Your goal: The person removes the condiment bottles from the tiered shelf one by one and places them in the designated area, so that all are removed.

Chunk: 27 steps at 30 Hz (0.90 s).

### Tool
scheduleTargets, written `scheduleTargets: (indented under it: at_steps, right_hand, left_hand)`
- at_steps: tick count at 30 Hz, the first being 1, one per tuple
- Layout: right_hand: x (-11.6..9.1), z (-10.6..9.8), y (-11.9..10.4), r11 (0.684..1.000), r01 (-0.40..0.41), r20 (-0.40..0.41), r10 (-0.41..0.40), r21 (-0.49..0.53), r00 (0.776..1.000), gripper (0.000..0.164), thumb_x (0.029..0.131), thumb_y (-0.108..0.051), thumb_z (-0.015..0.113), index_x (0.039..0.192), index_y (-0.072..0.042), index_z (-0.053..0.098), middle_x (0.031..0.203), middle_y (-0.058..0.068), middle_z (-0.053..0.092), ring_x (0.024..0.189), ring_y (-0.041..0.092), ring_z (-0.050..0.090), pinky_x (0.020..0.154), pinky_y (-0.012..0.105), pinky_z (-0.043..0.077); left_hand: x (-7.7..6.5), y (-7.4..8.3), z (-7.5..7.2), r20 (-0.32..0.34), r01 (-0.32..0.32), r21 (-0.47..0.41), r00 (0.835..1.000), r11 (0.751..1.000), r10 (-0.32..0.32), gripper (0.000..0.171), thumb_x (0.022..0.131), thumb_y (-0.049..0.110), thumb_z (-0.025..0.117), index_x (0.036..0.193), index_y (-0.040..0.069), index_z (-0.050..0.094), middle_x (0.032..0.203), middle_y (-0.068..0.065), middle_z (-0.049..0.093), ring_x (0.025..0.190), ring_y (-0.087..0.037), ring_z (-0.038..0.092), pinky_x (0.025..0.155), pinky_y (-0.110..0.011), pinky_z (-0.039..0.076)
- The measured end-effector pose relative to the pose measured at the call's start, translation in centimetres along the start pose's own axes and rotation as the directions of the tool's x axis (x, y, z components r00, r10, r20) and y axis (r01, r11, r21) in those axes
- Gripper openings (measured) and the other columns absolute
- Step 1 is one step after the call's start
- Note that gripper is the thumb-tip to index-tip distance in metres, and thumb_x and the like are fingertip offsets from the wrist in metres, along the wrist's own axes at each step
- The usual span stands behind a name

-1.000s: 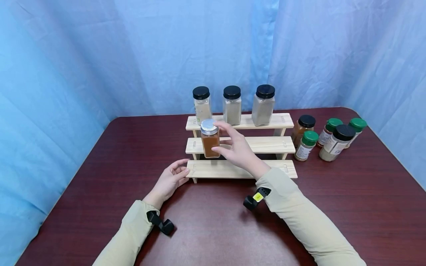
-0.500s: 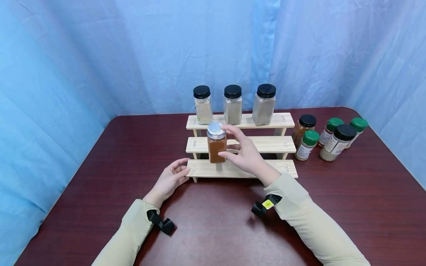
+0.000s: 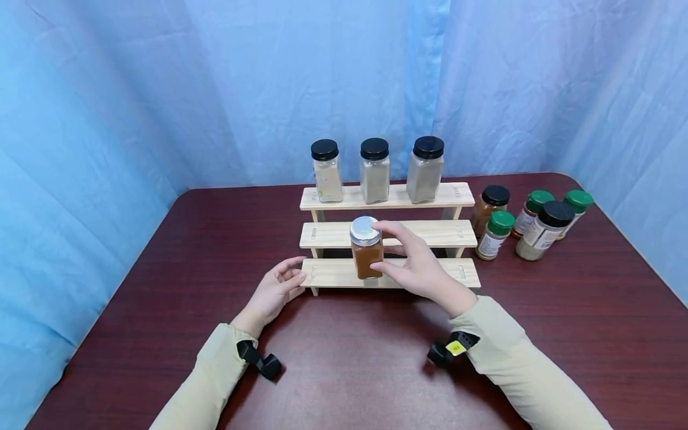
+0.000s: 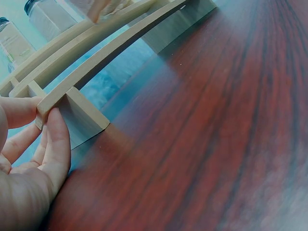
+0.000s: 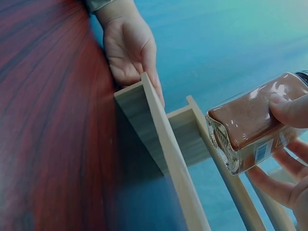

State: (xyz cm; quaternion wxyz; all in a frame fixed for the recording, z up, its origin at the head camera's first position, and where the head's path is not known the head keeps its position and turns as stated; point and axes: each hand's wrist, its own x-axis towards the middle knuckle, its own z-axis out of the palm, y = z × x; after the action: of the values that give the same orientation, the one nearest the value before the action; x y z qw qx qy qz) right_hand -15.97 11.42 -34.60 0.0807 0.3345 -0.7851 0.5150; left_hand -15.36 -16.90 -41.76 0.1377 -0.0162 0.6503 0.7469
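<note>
Your left hand (image 3: 270, 294) pinches the wooden rack (image 3: 322, 236) at its front board's (image 3: 333, 272) left end. Your right hand (image 3: 421, 269) has thumb and fingers curled round one brown jar (image 3: 368, 263), over that board, which extends either side. Jar and hand partly hide the middle board (image 3: 438, 233). Five overlapping jars (image 3: 540, 234), labels unreadable, stand right; three black-lidded jars (image 3: 375, 179) top the rack.

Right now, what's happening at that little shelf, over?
Right hand grips brown jar above bottom shelf. Left hand holds shelf's left end. No other jars on it.
</note>
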Motion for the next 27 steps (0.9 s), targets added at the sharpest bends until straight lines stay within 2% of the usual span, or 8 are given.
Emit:
scheduleTargets:
  at_steps: [7, 14, 19, 23, 27]
  right_hand:
    - [-1.5, -0.8, 0.6, 0.997, 0.04, -0.018, -0.041, -0.061, 0.999, 0.065, 0.072, 0.013, 0.073, 0.129, -0.002, 0.045, 0.128, 0.019, 0.051, 0.113, 0.029, 0.053, 0.085, 0.039, 0.053]
    - [-2.6, -1.6, 0.8, 0.995, 0.066, -0.037, -0.068, -0.072, 0.997, 0.064, 0.071, 0.014, 0.073, 0.127, -0.002, 0.047, 0.124, 0.019, 0.053, 0.115, -0.003, 0.046, 0.083, 0.039, 0.054]
    - [-3.4, -2.1, 0.9, 0.987, 0.138, -0.046, -0.142, -0.08, 0.989, 0.065, 0.067, 0.019, 0.074, 0.124, 0.002, 0.048, 0.118, 0.02, 0.054, 0.113, -0.008, 0.046, 0.084, 0.028, 0.053]
    - [-4.1, -3.0, 1.1, 0.979, 0.188, -0.044, -0.192, -0.081, 0.98, 0.067, 0.062, 0.024, 0.073, 0.122, 0.005, 0.048, 0.118, 0.006, 0.055, 0.111, -0.008, 0.049, 0.086, 0.018, 0.05]
    - [-5.0, -4.1, 1.2, 0.978, 0.185, -0.04, -0.19, -0.096, 0.981, 0.069, 0.061, 0.026, 0.072, 0.122, 0.005, 0.048, 0.122, -0.012, 0.05, 0.109, -0.008, 0.05, 0.087, 0.014, 0.047]
  left_hand:
    - [0.0, 0.0, 0.1, -0.002, 0.002, -0.004, 1.0, 1.0, -0.002, 0.049, 0.096, -0.002, 0.047, 0.142, -0.003, 0.031, 0.086, 0.009, 0.058, 0.077, 0.0, 0.059, 0.07, -0.015, 0.05]
    - [0.0, 0.0, 0.0, -0.003, 0.003, -0.007, 1.0, 1.0, -0.003, 0.049, 0.096, -0.002, 0.047, 0.142, -0.004, 0.03, 0.086, 0.009, 0.059, 0.077, 0.0, 0.059, 0.07, -0.015, 0.05]
    - [0.0, 0.0, 0.1, 0.0, 0.002, -0.01, 1.0, 1.0, -0.002, 0.049, 0.096, -0.002, 0.047, 0.143, -0.004, 0.03, 0.086, 0.01, 0.059, 0.077, 0.0, 0.059, 0.071, -0.015, 0.05]
    - [0.0, 0.0, 0.1, 0.003, 0.003, -0.009, 1.0, 1.0, -0.003, 0.049, 0.096, -0.002, 0.047, 0.142, -0.004, 0.03, 0.086, 0.01, 0.059, 0.077, 0.0, 0.06, 0.071, -0.015, 0.05]
    - [0.0, 0.0, 0.1, -0.003, 0.003, -0.011, 1.0, 1.0, -0.003, 0.049, 0.096, -0.002, 0.047, 0.142, -0.004, 0.03, 0.086, 0.009, 0.059, 0.077, 0.0, 0.059, 0.07, -0.016, 0.05]
